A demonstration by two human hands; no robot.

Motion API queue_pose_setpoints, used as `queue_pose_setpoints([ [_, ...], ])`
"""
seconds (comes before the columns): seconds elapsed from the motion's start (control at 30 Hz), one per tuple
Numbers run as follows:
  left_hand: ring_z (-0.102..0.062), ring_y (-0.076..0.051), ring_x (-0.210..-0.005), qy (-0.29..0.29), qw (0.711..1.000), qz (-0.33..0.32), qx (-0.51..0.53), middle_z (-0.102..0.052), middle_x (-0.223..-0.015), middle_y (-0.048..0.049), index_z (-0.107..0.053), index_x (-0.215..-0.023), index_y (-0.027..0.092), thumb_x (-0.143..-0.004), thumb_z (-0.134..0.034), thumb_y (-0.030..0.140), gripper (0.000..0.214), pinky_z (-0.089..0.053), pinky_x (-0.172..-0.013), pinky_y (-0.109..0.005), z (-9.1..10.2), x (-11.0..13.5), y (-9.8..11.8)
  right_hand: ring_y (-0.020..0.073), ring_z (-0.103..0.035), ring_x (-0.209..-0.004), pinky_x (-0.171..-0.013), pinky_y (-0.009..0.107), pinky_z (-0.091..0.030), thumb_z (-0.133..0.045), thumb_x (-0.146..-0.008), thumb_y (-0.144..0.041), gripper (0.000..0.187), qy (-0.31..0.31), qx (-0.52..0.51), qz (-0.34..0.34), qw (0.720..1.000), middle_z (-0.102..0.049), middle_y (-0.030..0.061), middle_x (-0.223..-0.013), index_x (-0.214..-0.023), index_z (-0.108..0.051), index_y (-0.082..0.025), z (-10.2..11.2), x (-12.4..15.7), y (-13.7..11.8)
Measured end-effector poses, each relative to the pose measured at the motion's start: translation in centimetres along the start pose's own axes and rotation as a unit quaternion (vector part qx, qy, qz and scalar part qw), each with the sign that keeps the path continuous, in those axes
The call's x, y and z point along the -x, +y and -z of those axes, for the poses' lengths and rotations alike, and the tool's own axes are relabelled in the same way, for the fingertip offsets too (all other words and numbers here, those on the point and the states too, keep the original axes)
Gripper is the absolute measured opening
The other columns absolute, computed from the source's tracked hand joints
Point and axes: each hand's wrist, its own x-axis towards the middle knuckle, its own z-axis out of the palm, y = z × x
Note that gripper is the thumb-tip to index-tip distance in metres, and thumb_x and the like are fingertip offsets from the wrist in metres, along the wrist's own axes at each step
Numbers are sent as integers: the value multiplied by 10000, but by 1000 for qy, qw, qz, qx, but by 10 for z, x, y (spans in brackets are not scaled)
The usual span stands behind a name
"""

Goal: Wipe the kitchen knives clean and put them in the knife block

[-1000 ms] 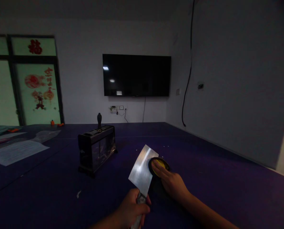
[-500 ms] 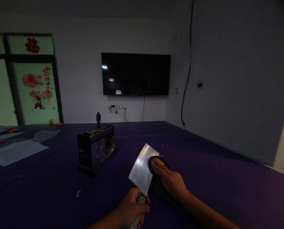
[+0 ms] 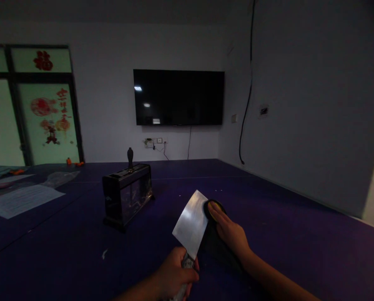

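Observation:
My left hand [image 3: 174,274] is wrapped round the handle of a cleaver [image 3: 191,228], whose broad steel blade points up and away from me. Just right of the blade, my right hand [image 3: 229,232] lies fingers-down on a round black object with a yellow top [image 3: 216,206], which rests on the dark purple table [image 3: 284,234]. The blade's right edge meets or overlaps that object. Its lower part is hidden under my hand and in shadow.
A black knife block [image 3: 127,194] with one dark handle sticking up stands left of the cleaver. White papers [image 3: 19,200] and plastic lie at the far left. A dark TV [image 3: 178,98] hangs on the back wall, with the right wall close by.
The cleaver blade has shifted slightly right and turned more upright. My right hand has slid forward over the yellow-topped object and covers more of it.

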Motion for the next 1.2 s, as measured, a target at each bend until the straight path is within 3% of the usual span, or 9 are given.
queue_pose_setpoints([
  [0.23,-356,-68,-264,4,1000,-11,12,-403,-330,110,-463,-795,164,-548,-537,164,258,-278,-275,-153,0,-3,-2,168,-527,-1051,-693,232,-523,-385,-706,-12,715,-7,-1,8,1000,-344,-1,-1348,-1340,-243,-311,-1,-1,5],
  [0.43,-358,-72,-267,9,1000,-10,6,-402,-335,105,-463,-816,159,-564,-573,201,279,-283,-287,-164,-1,-3,-3,167,-629,-855,-655,252,-537,-366,-737,-22,630,-2,31,44,999,-380,24,-1321,-1307,-337,-289,2,2,-2],
  [0.7,-355,-70,-271,15,1000,-2,-12,-403,-351,110,-460,-836,163,-593,-580,207,274,-277,-311,-171,-3,1,3,153,-639,-764,-658,257,-524,-323,-749,-11,579,-18,32,183,982,-400,76,-1306,-1280,-407,-226,17,10,-30],
  [0.93,-372,-74,-289,66,997,33,-17,-435,-394,108,-427,-854,171,-574,-549,113,311,-294,-318,-177,-4,-6,-5,178,-600,-889,-680,268,-505,-308,-816,-84,509,-38,3,297,954,-383,86,-1322,-1314,-347,-182,28,19,-51],
  [1.1,-401,-63,-332,69,998,-2,5,-444,-456,91,-440,-809,168,-584,-601,140,278,-298,-350,-179,-4,-8,-12,149,-614,-721,-629,257,-500,-297,-878,-188,436,-54,-3,336,940,-387,103,-1316,-1310,-358,-167,34,20,-56],
  [1.2,-398,-58,-331,65,998,-8,13,-457,-479,81,-445,-779,161,-576,-612,134,264,-293,-337,-180,-4,-7,-10,165,-612,-782,-670,272,-502,-268,-897,-215,426,-47,-31,344,937,-407,107,-1303,-1310,-358,-156,36,18,-56],
])
